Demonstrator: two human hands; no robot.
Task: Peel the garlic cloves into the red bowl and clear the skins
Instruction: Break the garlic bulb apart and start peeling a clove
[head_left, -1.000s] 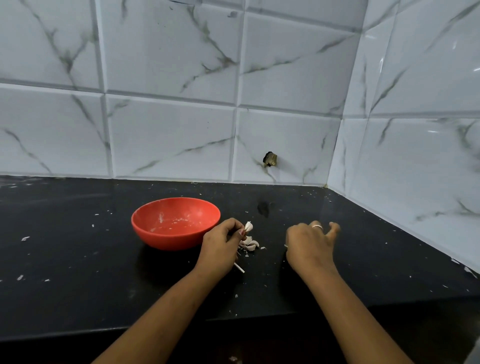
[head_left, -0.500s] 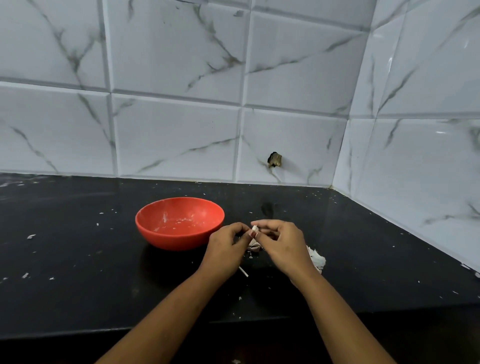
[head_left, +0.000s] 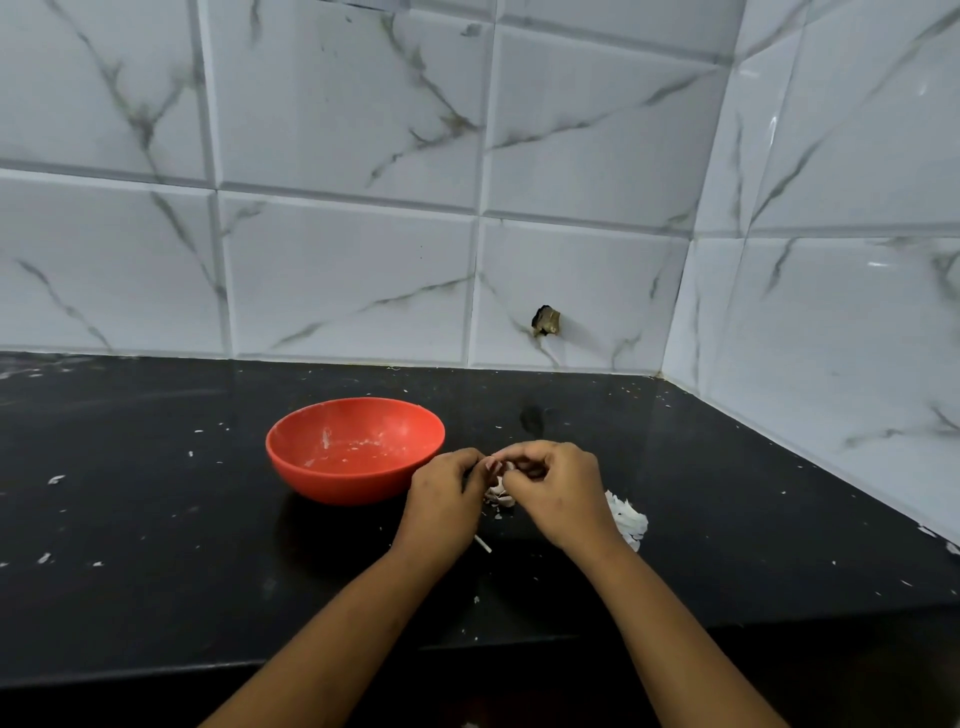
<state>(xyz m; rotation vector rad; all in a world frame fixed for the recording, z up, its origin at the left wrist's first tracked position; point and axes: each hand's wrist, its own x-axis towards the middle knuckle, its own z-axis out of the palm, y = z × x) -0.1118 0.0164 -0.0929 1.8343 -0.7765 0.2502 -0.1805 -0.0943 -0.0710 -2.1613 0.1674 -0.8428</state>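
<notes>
A red bowl stands on the black counter, holding only white flecks. Just right of it my left hand and my right hand meet, fingertips pinching one garlic clove that is mostly hidden between them. Below the fingertips a small heap of garlic cloves lies on the counter. A pile of white skins lies right of my right hand. A thin white stem piece lies by my left wrist.
White marble tile walls meet in a corner at the back right. A small dark fitting sticks out of the back wall. Skin flecks are scattered over the counter. Its front edge runs below my forearms.
My right hand has come in from the right to join my left hand on the clove. The pile of skins it covered is now exposed.
</notes>
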